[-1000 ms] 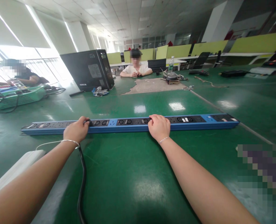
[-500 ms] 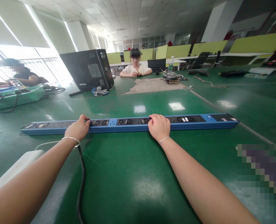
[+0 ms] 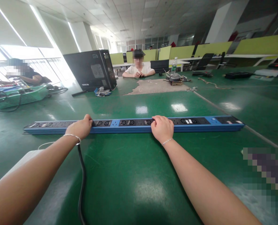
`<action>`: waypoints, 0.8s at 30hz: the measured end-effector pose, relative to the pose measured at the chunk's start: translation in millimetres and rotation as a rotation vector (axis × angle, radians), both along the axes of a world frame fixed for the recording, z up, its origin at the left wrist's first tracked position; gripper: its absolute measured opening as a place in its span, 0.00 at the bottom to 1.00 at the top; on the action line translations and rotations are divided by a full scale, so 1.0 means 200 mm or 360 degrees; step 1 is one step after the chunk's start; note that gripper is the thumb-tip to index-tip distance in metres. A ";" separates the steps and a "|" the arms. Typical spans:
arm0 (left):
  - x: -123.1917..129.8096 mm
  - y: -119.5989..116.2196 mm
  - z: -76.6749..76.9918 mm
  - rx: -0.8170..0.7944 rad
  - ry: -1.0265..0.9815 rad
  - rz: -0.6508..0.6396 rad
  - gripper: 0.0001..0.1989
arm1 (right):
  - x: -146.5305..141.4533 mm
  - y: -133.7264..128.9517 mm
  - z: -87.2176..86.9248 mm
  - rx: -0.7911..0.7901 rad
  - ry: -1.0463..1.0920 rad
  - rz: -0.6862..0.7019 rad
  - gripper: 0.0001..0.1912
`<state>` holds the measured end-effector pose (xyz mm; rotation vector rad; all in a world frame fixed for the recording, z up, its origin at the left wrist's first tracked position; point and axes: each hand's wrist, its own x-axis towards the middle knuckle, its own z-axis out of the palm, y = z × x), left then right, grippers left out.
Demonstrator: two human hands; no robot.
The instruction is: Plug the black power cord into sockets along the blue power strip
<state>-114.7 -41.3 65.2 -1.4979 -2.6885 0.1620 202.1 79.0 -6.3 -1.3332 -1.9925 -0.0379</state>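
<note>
A long blue power strip (image 3: 129, 129) with a black socket face lies crosswise on the green tabletop. My left hand (image 3: 79, 127) is closed at its left part, fingers pinched over the sockets. A black power cable (image 3: 82, 181) runs from beneath that wrist toward me; its plug appears to be inside my left hand, mostly hidden by the fingers. Right of the middle, my right hand (image 3: 162, 127) grips the strip, fingers over the top and thumb at the near side. Sockets between the two hands show uncovered.
A black computer case (image 3: 92, 70) stands at the back left, with gloves (image 3: 102, 92) before it. Further left is a green basket (image 3: 23, 98). Across the table sits a person (image 3: 138, 67); another is at far left. A bottle (image 3: 174, 65) and small device (image 3: 174, 77) stand behind.
The view has shifted slightly, so the scene sits a little further right. Both hands keep their places on the power strip.
</note>
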 end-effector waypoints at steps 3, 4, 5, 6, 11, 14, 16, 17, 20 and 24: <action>0.02 -0.02 -0.02 0.0036 0.0018 0.0035 0.25 | 0.00 0.00 0.00 0.0011 0.0026 0.0009 0.17; 0.02 -0.03 -0.03 0.0042 0.0016 0.0037 0.25 | 0.00 0.00 0.00 0.0013 0.0029 0.0012 0.17; 0.02 -0.03 -0.02 0.0042 0.0005 0.0031 0.25 | 0.00 0.00 0.00 0.0014 0.0030 0.0014 0.17; 0.01 -0.02 -0.02 0.0038 -0.0012 0.0019 0.24 | 0.00 0.00 0.00 0.0013 0.0030 0.0012 0.17; -0.07 -0.01 0.10 0.0138 -0.0048 0.0076 0.23 | 0.00 0.00 0.00 0.0011 0.0002 0.0001 0.16; -0.14 -0.04 0.17 0.0263 -0.0006 0.0204 0.27 | 0.00 0.00 0.00 0.0017 -0.0003 -0.0001 0.16; -0.18 -0.07 0.20 0.0284 -0.0002 0.0264 0.28 | 0.00 0.00 0.00 0.0019 0.0002 -0.0004 0.16; -0.20 -0.09 0.21 0.0280 -0.0004 0.0292 0.28 | 0.00 0.00 0.00 0.0019 0.0005 -0.0005 0.16; -0.28 -0.14 0.21 0.0234 -0.0004 0.0372 0.28 | 0.00 0.00 0.00 0.0021 0.0009 -0.0002 0.16; -0.40 -0.20 0.19 0.0155 0.0019 0.0452 0.30 | 0.00 0.00 0.00 0.0028 0.0012 -0.0002 0.16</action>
